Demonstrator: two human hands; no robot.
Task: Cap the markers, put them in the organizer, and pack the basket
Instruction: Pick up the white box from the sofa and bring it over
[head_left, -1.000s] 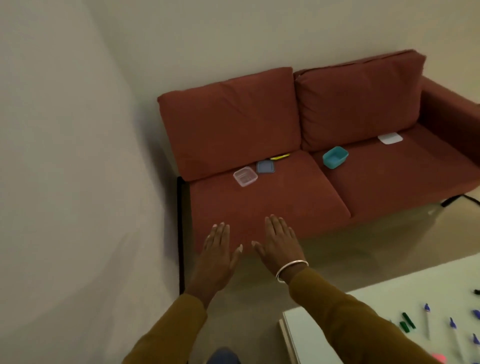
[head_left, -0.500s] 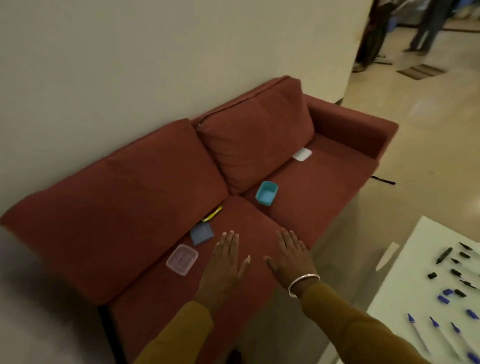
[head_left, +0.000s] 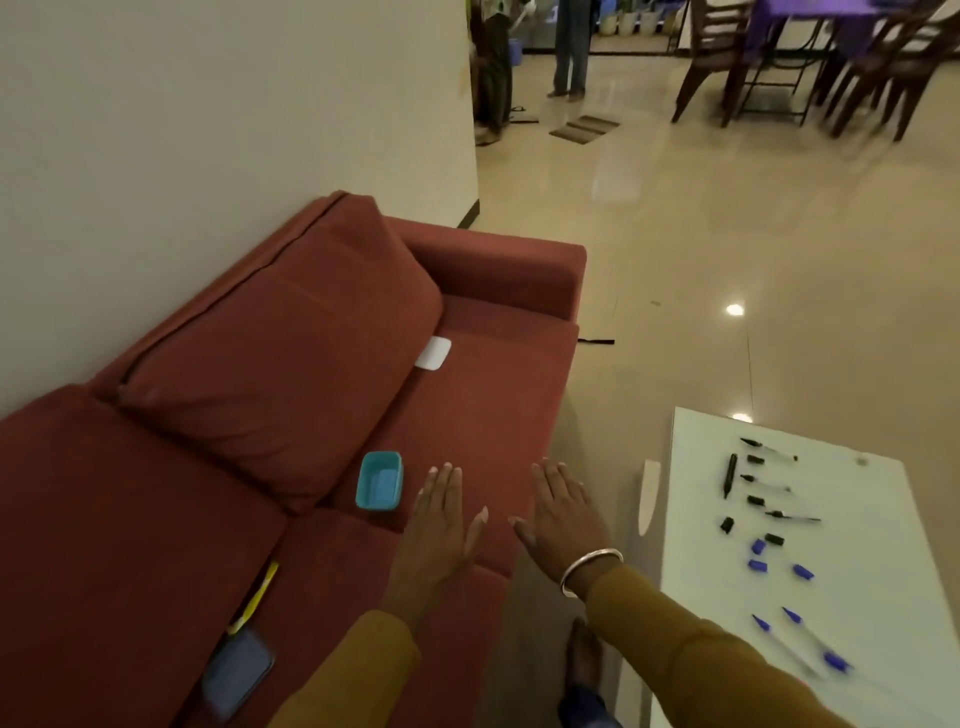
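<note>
View: swings right vs 1 s ago; table (head_left: 857, 597) w/ markers (head_left: 731, 475) now mostly in frame, sofa (head_left: 467, 415) slides left.
L hand (head_left: 441, 525): fingers straight, together, holding nothing; over sofa seat, just beside teal tub (head_left: 380, 480).
R hand (head_left: 563, 519): same, flat, empty.
Markers: on table, caps (head_left: 758, 565) loose among them; well apart from both hands.
Organizer, basket: not in view.
Meaning: approach phase only; capping not yet begun, prob. next.
</note>
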